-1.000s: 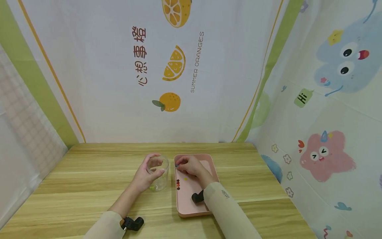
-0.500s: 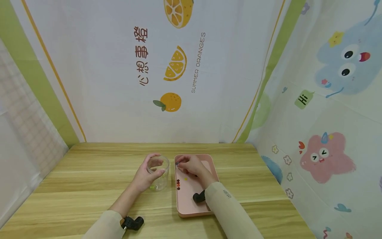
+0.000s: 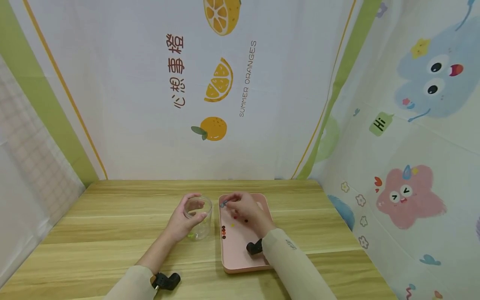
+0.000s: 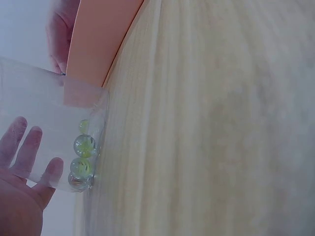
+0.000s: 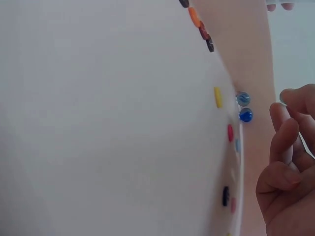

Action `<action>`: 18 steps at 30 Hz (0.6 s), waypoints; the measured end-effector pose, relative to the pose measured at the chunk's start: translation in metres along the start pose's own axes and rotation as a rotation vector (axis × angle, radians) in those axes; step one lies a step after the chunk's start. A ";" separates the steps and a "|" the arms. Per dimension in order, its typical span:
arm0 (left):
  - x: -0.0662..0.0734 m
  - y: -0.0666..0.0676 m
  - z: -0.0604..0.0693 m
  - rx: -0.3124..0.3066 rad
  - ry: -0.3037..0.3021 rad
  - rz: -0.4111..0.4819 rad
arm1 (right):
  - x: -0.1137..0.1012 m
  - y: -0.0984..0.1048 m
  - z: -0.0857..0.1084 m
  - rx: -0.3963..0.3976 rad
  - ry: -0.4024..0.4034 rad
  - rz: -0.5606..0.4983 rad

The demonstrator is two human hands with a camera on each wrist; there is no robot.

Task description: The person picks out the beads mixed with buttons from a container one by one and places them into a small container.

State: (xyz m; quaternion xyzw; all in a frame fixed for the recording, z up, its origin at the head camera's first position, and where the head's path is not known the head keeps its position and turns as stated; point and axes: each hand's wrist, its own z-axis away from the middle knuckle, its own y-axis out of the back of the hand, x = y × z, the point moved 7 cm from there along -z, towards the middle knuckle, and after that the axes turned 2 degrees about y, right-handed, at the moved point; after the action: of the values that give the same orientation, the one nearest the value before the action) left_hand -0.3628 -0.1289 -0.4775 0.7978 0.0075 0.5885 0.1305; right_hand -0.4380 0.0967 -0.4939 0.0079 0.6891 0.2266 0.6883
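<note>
My left hand grips a clear jar standing left of the pink tray. Through its wall, in the left wrist view, several green-tinted glass marbles lie at the bottom, beyond the spread fingers of the left hand. Over the tray's far left corner is my right hand. The right wrist view has this hand pinching a small glassy marble, mostly hidden by the fingertips. Beside it in the tray rest a pale blue marble and a deep blue marble.
Flat round pieces are scattered on the tray: a yellow piece, a red piece, a dark piece, and a row of dark and orange pieces along the left wall. The wooden table reaches the printed cloth backdrop.
My right hand has shifted slightly right and its fingers have lifted, uncovering the red and dark pieces and bluish marbles at the tray's corner. The left hand and jar have stayed in place.
</note>
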 end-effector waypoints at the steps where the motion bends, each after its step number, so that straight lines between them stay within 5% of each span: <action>1: 0.000 0.000 0.000 0.000 -0.001 0.001 | -0.001 0.002 0.002 -0.001 -0.004 0.006; 18: 0.000 -0.001 0.000 0.002 -0.003 -0.007 | -0.022 0.025 0.007 0.035 0.148 0.072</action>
State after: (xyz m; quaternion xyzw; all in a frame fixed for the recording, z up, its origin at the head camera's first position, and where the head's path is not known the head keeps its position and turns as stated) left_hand -0.3631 -0.1279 -0.4781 0.7989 0.0104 0.5868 0.1318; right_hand -0.4375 0.1144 -0.4648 0.0277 0.7413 0.2393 0.6265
